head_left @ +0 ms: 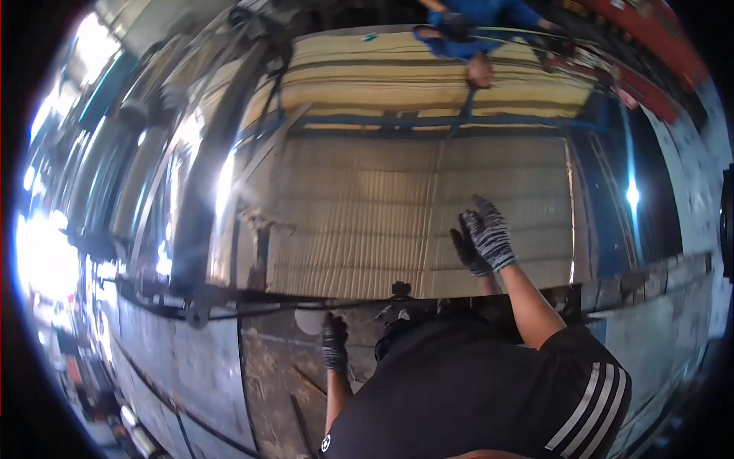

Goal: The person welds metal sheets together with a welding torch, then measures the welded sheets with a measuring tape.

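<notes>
A large shiny metal sheet (367, 206) lies in front of me, mirroring the ribbed roof above. My right hand (491, 232), in a black-and-white knit glove, is over the sheet's right half with its fingers stretched out. It holds nothing, and the glove's dark reflection shows right beside it. My left hand (334, 342), in a dark glove, is on the near side of the sheet's front edge. Its fingers are curled in, and nothing shows sticking out of them.
Across the sheet, a person in blue (497, 14) has a gloved hand near a long, thin yellowish strip (508, 30). Grey metal plates (183, 359) lie at lower left. A dark bar runs along the sheet's front edge. Red machinery (650, 84) stands at upper right.
</notes>
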Demonstrator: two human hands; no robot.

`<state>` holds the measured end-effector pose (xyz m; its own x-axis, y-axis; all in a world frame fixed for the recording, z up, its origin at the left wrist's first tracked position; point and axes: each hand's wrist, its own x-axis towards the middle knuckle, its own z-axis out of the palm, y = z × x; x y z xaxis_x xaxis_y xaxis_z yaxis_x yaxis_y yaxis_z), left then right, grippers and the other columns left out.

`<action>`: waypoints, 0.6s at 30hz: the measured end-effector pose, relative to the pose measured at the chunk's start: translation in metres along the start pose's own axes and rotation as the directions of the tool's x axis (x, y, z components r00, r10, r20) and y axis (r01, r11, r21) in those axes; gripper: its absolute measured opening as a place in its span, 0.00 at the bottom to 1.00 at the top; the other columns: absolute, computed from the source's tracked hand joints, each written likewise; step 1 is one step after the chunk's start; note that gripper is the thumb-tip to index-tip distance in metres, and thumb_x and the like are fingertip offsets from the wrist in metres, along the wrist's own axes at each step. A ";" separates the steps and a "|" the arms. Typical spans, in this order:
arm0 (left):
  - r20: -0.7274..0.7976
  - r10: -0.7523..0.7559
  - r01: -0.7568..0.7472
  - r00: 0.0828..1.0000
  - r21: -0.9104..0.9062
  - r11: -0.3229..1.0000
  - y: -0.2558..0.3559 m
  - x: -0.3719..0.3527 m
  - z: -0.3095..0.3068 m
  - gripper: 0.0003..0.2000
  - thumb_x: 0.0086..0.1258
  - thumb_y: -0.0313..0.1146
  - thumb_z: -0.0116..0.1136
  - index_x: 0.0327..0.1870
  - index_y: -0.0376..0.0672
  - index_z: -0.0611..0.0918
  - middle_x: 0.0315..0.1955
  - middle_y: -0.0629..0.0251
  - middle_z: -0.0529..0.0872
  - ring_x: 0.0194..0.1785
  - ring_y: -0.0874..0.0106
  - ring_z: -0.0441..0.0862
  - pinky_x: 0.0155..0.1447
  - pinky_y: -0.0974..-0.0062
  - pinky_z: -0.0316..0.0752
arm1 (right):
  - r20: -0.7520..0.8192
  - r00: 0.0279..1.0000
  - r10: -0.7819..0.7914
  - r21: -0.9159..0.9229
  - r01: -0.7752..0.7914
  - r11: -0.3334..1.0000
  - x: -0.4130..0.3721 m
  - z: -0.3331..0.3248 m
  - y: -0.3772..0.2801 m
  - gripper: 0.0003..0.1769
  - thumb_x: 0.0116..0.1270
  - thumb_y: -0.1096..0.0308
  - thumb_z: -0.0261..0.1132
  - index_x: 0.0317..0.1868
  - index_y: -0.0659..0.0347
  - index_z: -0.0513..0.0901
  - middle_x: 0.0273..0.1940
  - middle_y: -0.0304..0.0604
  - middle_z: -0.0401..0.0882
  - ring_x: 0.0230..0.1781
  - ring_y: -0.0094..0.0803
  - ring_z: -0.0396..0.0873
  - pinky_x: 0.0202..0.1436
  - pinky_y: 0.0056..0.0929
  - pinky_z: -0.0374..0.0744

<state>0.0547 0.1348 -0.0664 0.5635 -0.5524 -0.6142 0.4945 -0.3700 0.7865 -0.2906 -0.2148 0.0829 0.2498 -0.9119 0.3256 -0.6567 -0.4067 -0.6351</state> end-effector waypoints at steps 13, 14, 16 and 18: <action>-0.293 0.457 -0.497 0.840 -0.074 0.865 0.079 0.108 0.074 0.45 0.72 0.70 0.40 0.80 0.44 0.53 0.64 0.54 0.74 0.54 0.61 0.74 0.69 0.58 0.64 | -0.501 0.799 0.334 -0.363 -0.544 0.757 -0.099 -0.147 0.208 0.25 0.67 0.58 0.66 0.61 0.59 0.79 0.59 0.55 0.80 0.62 0.53 0.75 0.68 0.48 0.71; -0.323 0.538 -0.555 0.778 0.047 0.831 0.065 0.131 0.055 0.44 0.74 0.69 0.38 0.80 0.44 0.54 0.60 0.54 0.80 0.46 0.62 0.79 0.66 0.62 0.70 | -0.462 0.835 0.298 -0.423 -0.503 0.754 -0.103 -0.152 0.206 0.25 0.68 0.56 0.65 0.61 0.60 0.80 0.62 0.55 0.78 0.65 0.54 0.72 0.71 0.49 0.67; -0.261 0.555 -0.529 0.790 0.167 0.832 0.044 0.165 0.017 0.42 0.74 0.68 0.40 0.79 0.44 0.57 0.52 0.57 0.82 0.39 0.65 0.79 0.56 0.66 0.74 | -0.418 0.866 0.276 -0.447 -0.460 0.767 -0.106 -0.160 0.196 0.25 0.68 0.55 0.63 0.60 0.60 0.81 0.66 0.55 0.75 0.70 0.54 0.67 0.76 0.51 0.61; -0.194 0.563 -0.506 0.804 0.273 0.818 0.048 0.171 0.025 0.41 0.75 0.67 0.41 0.79 0.44 0.59 0.44 0.59 0.85 0.32 0.69 0.79 0.46 0.70 0.77 | -0.405 0.873 0.272 -0.460 -0.452 0.764 -0.104 -0.161 0.195 0.25 0.68 0.55 0.63 0.61 0.60 0.80 0.66 0.55 0.75 0.70 0.54 0.67 0.75 0.52 0.61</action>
<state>0.1586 0.0040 -0.1321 0.8596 -0.5070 -0.0636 -0.0619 -0.2270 0.9719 -0.5594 -0.1906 0.0385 -0.2487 -0.8843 0.3952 -0.9422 0.1262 -0.3103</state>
